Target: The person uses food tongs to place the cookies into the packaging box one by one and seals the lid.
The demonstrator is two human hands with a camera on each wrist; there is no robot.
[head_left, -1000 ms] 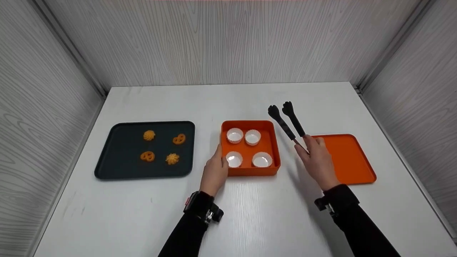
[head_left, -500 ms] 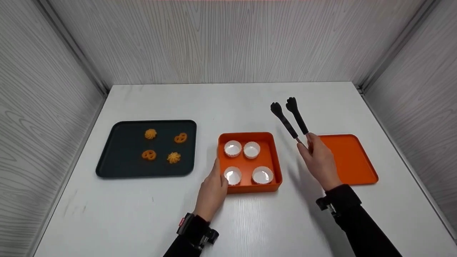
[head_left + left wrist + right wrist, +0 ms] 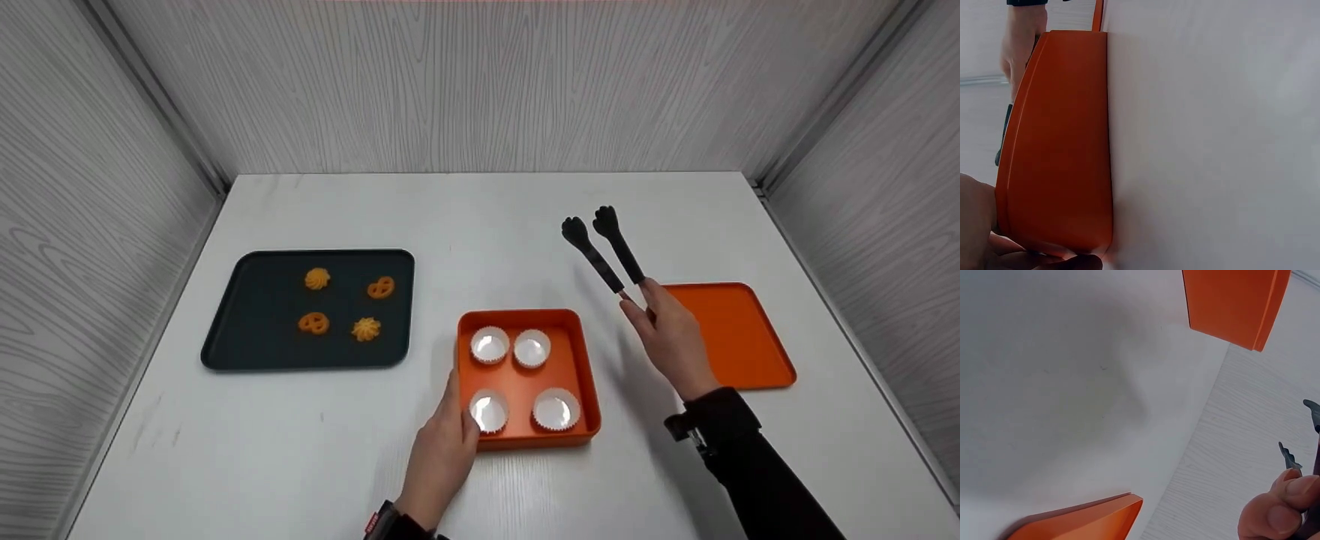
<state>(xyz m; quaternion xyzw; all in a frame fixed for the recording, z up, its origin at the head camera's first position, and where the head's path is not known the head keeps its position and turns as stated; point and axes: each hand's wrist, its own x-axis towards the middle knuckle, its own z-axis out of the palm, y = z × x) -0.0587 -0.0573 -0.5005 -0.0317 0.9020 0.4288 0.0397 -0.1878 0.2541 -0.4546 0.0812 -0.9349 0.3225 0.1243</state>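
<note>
In the head view, my left hand grips the left side of a square orange box, with the thumb near its front left corner. The left wrist view shows the box's outer wall close up, with my fingers at its edge. Inside the box are several white fluted paper cups, spaced apart. My right hand holds black tongs with paw-shaped tips, raised to the right of the box. The tong tips are spread apart with nothing between them.
A dark tray on the left bears two pretzels and two swirled cookies. A flat orange lid or tray lies on the right, partly behind my right hand. Grey wood-grain walls enclose the white table.
My left hand has drawn the orange box, cups inside, toward the front of the table. The right hand and tongs have shifted only slightly.
</note>
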